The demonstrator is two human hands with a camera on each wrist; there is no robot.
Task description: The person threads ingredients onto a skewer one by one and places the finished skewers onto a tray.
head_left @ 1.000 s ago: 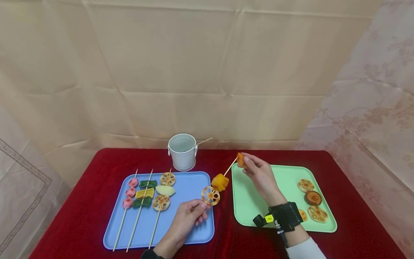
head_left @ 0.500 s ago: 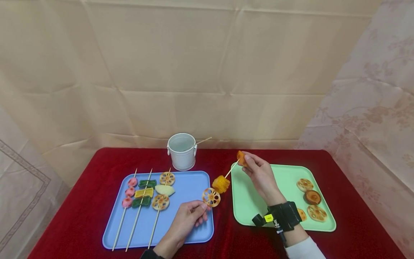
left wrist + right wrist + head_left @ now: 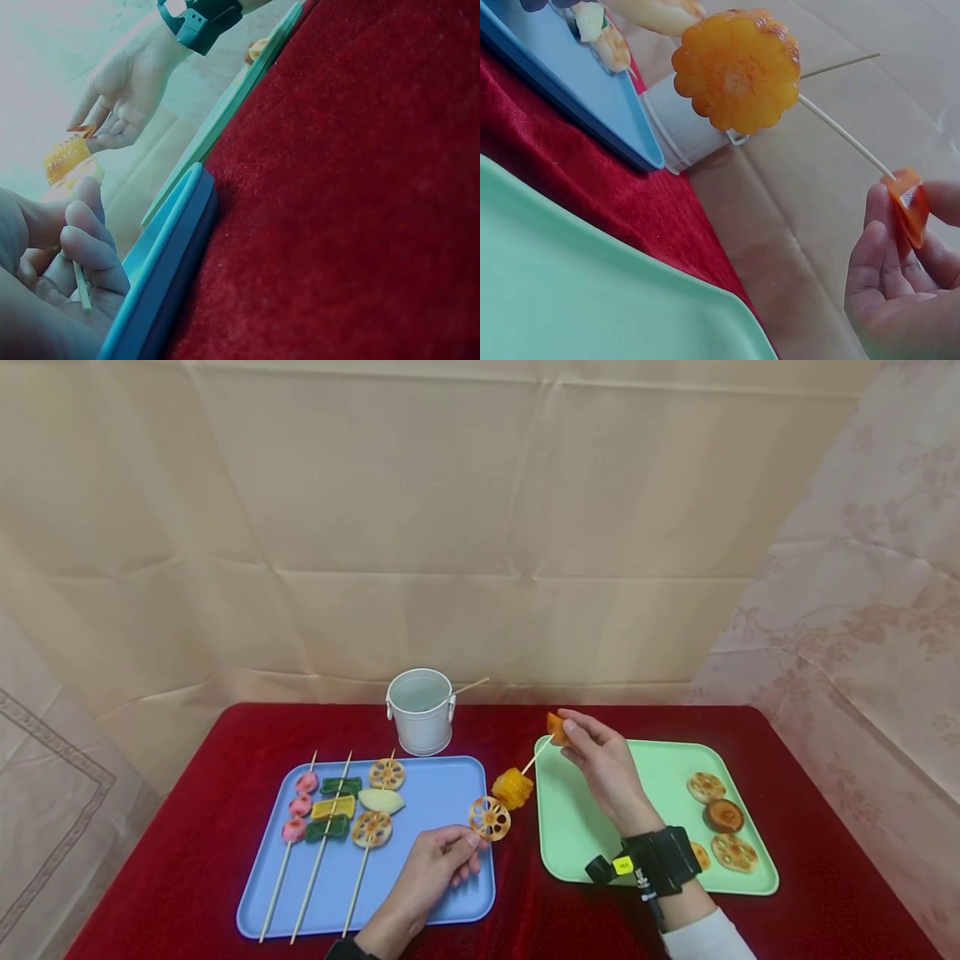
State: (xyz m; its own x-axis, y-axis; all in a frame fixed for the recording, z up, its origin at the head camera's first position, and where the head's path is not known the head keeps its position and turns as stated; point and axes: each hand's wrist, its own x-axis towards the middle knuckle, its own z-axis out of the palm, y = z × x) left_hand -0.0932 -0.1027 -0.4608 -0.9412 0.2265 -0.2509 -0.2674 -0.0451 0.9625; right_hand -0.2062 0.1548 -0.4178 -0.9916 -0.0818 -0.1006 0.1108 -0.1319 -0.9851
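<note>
Both hands are occupied, as seen in the head view: the left hand (image 3: 438,860) grips one skewer (image 3: 537,753) below a lotus root slice (image 3: 490,818), and the right hand (image 3: 603,768) pinches an orange piece (image 3: 557,727) at its tip. That skewer slants above the red worktop (image 3: 517,893), carrying one corn piece (image 3: 513,789). The blue tray (image 3: 442,793) holds three loaded skewers (image 3: 332,808), three pieces each. On the green tray (image 3: 667,785): two lotus discs (image 3: 734,852), one brown round (image 3: 723,817), one item (image 3: 702,858) partly hidden by the wrist strap (image 3: 662,862). One white bucket (image 3: 422,727) contains one stick (image 3: 471,687).

Left wrist view: stick end protrudes beneath curled fingers; blue tray rim just beside.

Right wrist view: corn glossy, scalloped; orange piece folded, meeting the stick, full piercing indeterminable.
</note>
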